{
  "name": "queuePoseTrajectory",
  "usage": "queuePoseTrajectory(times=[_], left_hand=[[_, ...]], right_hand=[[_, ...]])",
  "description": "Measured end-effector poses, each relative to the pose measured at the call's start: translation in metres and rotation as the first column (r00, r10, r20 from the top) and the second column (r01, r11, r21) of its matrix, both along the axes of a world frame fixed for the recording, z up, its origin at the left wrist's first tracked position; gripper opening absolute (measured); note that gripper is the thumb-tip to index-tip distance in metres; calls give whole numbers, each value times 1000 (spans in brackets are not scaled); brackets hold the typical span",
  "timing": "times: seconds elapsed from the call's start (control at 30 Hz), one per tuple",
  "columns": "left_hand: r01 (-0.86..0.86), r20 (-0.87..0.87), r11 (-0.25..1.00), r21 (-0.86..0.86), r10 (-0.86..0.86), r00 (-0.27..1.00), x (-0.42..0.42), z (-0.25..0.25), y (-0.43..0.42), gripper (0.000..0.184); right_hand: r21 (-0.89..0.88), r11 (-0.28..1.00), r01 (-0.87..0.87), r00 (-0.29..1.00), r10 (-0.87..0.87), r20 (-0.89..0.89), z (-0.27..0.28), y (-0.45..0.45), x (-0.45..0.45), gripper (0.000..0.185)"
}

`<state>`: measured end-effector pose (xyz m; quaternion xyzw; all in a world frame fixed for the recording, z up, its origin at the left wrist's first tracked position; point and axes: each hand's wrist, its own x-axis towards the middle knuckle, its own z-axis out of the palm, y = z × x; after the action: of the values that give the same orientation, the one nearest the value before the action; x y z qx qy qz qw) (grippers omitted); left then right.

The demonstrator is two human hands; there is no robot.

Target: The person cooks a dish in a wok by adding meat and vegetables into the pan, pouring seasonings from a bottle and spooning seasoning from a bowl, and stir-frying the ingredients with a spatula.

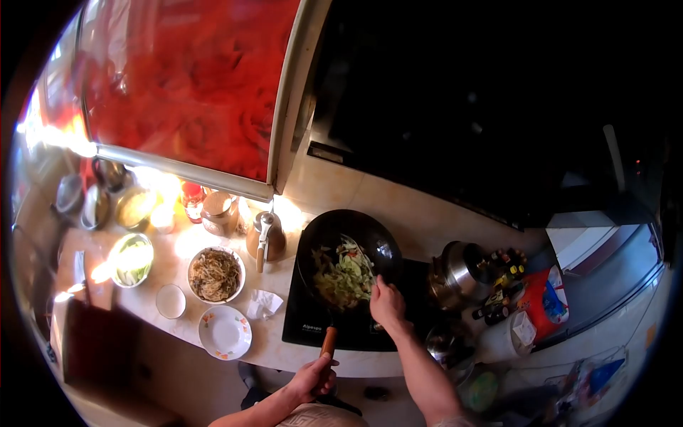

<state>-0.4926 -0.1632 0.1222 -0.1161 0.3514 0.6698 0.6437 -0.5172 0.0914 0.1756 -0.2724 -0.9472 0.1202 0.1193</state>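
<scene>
A black wok (324, 238) stands on the black cooktop (302, 320), with chopped green and pale vegetables (347, 274) inside it. My left hand (314, 377) is closed round the wok's wooden handle (329, 341), below the pan. At the wok's right rim, my right hand (388, 302) grips a thin metal utensil (364, 256), whose shaft slants up and left over the vegetables. The utensil's far end is hard to make out among the food.
Left of the cooktop are a bowl of brown shredded food (215, 275), a floral plate (225, 333), a small white bowl (171, 302), a crumpled tissue (265, 304) and a kettle (266, 238). A metal pot (461, 274) and bottles stand right. A range hood (455, 107) hangs above.
</scene>
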Motion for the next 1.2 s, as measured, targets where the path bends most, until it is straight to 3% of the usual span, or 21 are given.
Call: queuePoseTrajectory(times=[0.07, 0.17, 0.27, 0.37, 0.47, 0.57, 0.67, 0.83, 0.97, 1.07, 1.1, 1.17, 1.2], left_hand=[[-3, 2, 1000, -14, 3, 1000, -1, 0, 1, 43], [-6, 5, 1000, -24, 6, 1000, 0, 2, 0, 43], [-4, -21, 999, -36, 4, 1000, 1, -2, 2, 42], [5, -15, 999, -49, -6, 1000, 1, 1, 3, 43], [3, -11, 999, -45, -3, 1000, 3, -3, 3, 44], [-4, -17, 999, -48, 3, 1000, 1, 0, 3, 45], [0, -23, 999, -35, -1, 1000, 0, -2, 2, 45], [-8, 20, 1000, -25, 9, 1000, 0, -1, 1, 44], [13, -3, 1000, -21, -13, 1000, 0, -8, 1, 43], [30, -2, 999, -41, -30, 1000, -1, -5, 1, 44], [33, -3, 999, -39, -33, 999, 0, -5, 1, 44], [15, 10, 999, -42, -14, 1000, 2, -5, 3, 44], [29, 12, 998, -48, -29, 1000, 4, -6, 2, 44]], right_hand=[[-95, 991, -96, 995, 98, 9, -8, -5, 0, 40], [-10, 963, -271, 960, 271, 66, 14, -18, 35, 41], [75, 940, -332, 916, 303, 263, 66, -19, 80, 37], [73, 952, -296, 837, 222, 500, 107, -23, 109, 41], [88, 971, -221, 887, 162, 431, 65, -2, 82, 41], [103, 993, -51, 969, 24, 247, 60, 7, 44, 39], [112, 994, -13, 997, 4, 78, 39, 12, 15, 38], [68, 990, -127, 977, 112, 183, 9, -1, 16, 40], [4, 984, -179, 958, 173, 230, 61, 1, 78, 40], [99, 984, -151, 907, 98, 410, 117, -26, 112, 36], [132, 968, -211, 868, 124, 481, 112, -27, 115, 38], [143, 971, -192, 909, 121, 398, 89, -28, 95, 38], [-8, 992, -129, 878, 118, 463, 85, -20, 77, 42]])
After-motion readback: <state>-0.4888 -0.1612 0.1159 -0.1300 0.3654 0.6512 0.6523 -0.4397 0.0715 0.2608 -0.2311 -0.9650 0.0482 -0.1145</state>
